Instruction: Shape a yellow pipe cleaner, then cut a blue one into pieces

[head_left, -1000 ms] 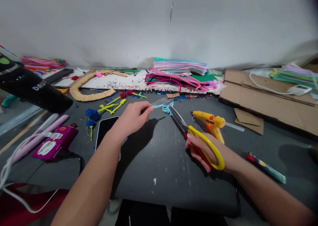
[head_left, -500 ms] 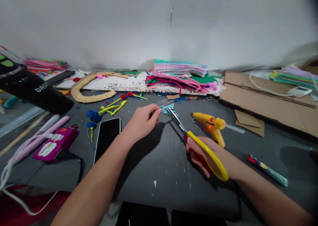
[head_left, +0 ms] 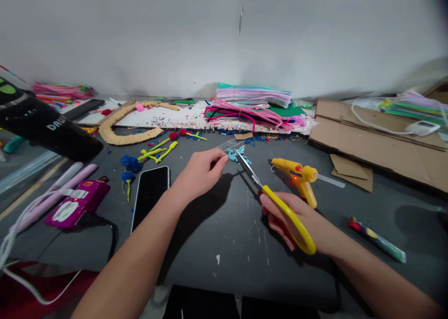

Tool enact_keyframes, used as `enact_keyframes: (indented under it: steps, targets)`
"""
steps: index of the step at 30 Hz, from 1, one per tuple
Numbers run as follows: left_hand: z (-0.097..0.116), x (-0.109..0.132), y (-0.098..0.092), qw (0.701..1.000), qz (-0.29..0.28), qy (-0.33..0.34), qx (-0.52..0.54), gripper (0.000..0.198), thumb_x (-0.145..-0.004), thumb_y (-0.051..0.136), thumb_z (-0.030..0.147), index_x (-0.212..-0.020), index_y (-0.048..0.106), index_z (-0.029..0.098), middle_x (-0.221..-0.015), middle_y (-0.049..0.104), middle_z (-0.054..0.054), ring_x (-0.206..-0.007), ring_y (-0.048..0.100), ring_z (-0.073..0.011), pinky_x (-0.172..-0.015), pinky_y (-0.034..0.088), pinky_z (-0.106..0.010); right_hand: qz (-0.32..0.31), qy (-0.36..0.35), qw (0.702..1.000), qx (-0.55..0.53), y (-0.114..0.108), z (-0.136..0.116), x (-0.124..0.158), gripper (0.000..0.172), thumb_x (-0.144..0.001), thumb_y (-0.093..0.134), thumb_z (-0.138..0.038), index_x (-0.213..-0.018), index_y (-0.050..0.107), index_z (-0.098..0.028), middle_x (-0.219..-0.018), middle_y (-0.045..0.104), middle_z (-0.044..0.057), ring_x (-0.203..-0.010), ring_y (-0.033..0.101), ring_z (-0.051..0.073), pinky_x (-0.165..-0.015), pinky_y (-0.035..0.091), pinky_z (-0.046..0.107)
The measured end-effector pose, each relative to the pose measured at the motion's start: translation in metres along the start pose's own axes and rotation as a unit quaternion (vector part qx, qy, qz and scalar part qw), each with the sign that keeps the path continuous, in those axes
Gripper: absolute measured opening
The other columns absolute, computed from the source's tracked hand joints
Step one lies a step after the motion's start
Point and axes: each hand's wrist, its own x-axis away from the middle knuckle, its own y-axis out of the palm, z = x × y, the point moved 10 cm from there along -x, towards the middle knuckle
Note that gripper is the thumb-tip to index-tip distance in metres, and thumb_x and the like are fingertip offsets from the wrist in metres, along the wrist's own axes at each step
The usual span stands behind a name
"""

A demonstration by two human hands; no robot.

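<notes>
My right hand (head_left: 285,216) grips a pair of scissors (head_left: 292,216) with yellow and red handles, its blades pointing away and to the left. The blade tips reach close to the fingertips of my left hand (head_left: 206,169). Thumb and forefinger of that hand are pinched together; whatever lies between them is too small to name. Just beyond the fingertips lies a small heap of light blue cut pieces (head_left: 241,154) on the dark grey table (head_left: 224,244). A yellow hot glue gun (head_left: 297,174) lies beyond my right hand, with a clear glue stick in its back.
A phone (head_left: 150,193), a purple power box (head_left: 79,204) and a black tumbler (head_left: 49,123) are on the left. Blue, red and yellow fuzzy flowers (head_left: 131,162) lie near a curved cardboard piece (head_left: 115,134). Pipe cleaner bundles (head_left: 252,95) line the wall. Cardboard sheets (head_left: 378,137) lie right.
The scissors and my right hand have shifted slightly to the left, with the handles swung a little inward. My left hand keeps its pinch in nearly the same place.
</notes>
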Motion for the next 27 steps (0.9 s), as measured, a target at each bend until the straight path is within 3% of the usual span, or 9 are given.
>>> enact_keyframes:
  steps: [27]
  targets:
    - [-0.0021,0.0003,0.0038,1.000,-0.016,0.000,-0.004,0.034,-0.096,0.046,0.036,-0.069,0.057,0.018,-0.060,0.058,0.004,-0.056,0.049,-0.0104,-0.058,0.032,-0.026,0.032,0.018,0.996,0.084,-0.0048,-0.0014,-0.0019,0.047,-0.085,0.059,-0.063,-0.073,0.040,-0.022,-0.047,0.037,-0.011,-0.030,0.041,0.006,-0.028,0.039,0.016]
